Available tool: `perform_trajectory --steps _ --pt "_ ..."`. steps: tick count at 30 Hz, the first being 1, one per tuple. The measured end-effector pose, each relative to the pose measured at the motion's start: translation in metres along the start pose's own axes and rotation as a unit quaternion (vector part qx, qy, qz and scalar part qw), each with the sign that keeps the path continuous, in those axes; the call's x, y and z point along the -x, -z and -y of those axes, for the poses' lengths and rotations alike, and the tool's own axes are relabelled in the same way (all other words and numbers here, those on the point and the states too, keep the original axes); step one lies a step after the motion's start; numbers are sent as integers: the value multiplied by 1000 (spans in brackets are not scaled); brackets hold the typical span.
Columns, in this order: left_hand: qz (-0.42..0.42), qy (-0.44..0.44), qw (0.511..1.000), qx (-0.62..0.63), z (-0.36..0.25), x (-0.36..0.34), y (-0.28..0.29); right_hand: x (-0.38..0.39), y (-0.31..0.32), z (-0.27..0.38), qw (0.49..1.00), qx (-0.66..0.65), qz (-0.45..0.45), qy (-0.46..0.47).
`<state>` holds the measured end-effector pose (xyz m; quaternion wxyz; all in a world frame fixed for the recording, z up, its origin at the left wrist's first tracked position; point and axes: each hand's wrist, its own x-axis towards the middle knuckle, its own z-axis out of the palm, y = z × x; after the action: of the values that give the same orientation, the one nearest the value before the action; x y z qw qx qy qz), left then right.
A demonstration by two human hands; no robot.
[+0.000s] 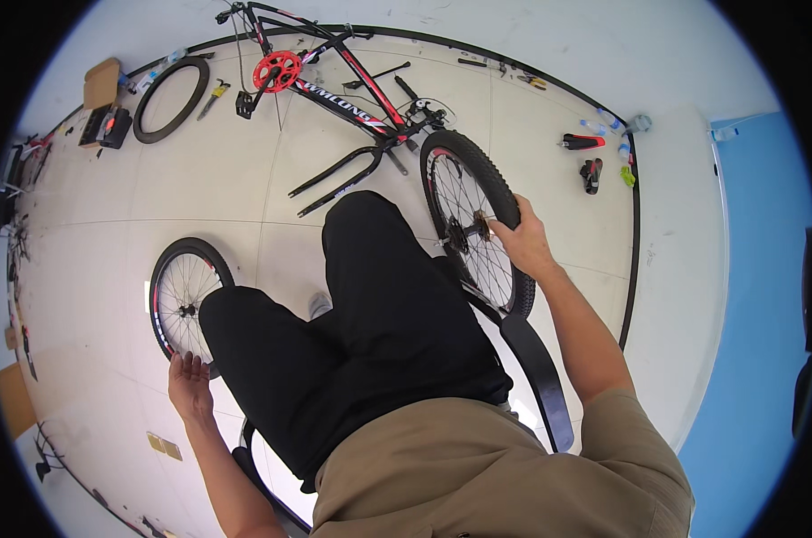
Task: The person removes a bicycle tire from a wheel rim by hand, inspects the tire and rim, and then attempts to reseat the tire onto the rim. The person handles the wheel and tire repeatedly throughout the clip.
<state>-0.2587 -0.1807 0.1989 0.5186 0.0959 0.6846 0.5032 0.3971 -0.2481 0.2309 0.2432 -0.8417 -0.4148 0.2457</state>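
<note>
My right hand [524,238] grips the tyre of a bicycle wheel [505,193] on my right, its thumb on the spoke side. This wheel stands tilted beside my right leg, with a rear sprocket cluster [482,226] at its hub. On the left, a second bicycle wheel [159,300] with a black tyre is partly hidden by my left knee. My left hand [191,386] is at that wheel's near edge, fingers stretched and slightly apart. Whether they touch the tyre is unclear.
A black and red bicycle frame [334,100] with a red chainring [277,72] lies ahead, its fork [357,170] toward me. Farther left are a loose tyre [142,125] and a toolbox [110,125]. A saddle [583,142] and bottles lie at the right wall. I sit on a chair with a black armrest [540,386].
</note>
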Motion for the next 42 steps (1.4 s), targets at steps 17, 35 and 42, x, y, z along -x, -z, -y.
perform_trajectory --steps 17,35,42 --pt "11 20 1000 -8 2 -6 4 70 71 -47 995 90 -1 -49" --pt "8 17 1000 -10 6 3 -5 69 68 -14 990 -42 45 -127" --pt "12 16 1000 -14 8 3 -10 77 172 92 996 -66 -33 -50"
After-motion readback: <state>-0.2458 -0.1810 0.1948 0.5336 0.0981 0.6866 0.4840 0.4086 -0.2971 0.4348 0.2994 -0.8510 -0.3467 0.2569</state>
